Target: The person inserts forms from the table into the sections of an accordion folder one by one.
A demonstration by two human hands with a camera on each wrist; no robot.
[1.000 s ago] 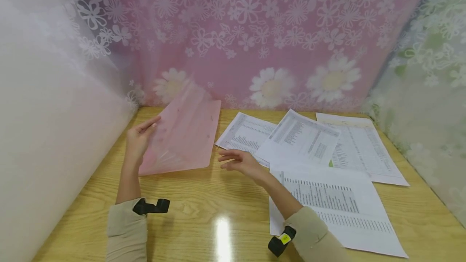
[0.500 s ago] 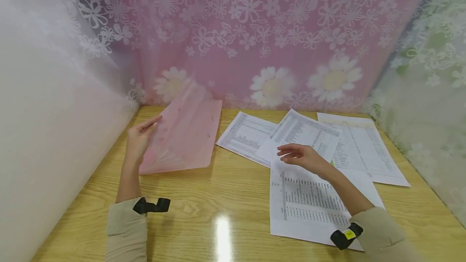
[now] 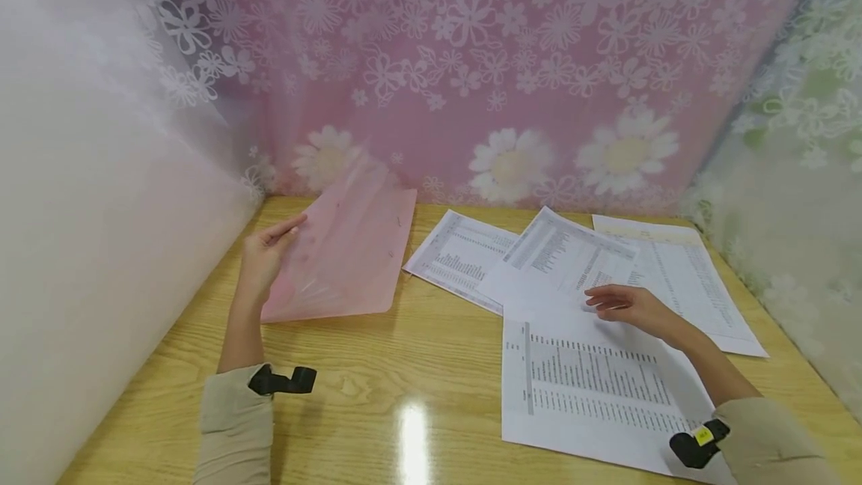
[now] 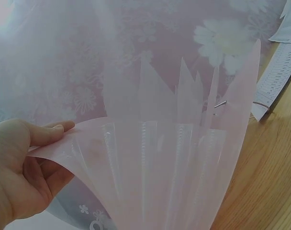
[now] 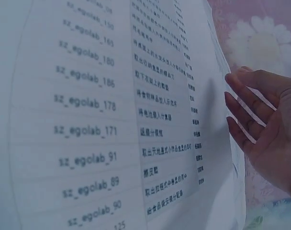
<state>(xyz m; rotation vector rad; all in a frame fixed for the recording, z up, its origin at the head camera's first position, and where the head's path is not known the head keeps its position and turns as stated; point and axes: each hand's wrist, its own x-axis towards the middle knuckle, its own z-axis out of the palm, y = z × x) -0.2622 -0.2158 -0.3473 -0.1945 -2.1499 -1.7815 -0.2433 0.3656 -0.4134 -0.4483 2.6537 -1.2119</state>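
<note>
The left hand (image 3: 264, 260) pinches the near-left edge of the pink folder (image 3: 350, 253), thumb on top, holding it tilted up off the counter (image 3: 377, 380). It looks light, thin and floppy, with slick plastic sleeves fanning out inside, so a grip by the stiffer spine edge seems safest. The right hand (image 3: 629, 307), fingers loosely straight and holding nothing, hovers over the nearest printed sheet (image 3: 592, 388). A second ago that hand was right beside the folder; it's swung out over the papers.

Translucent glossy plastic folder (image 3: 343, 253), matt paper sheets (image 3: 592, 388), glossy wood table (image 3: 404, 388)
</note>
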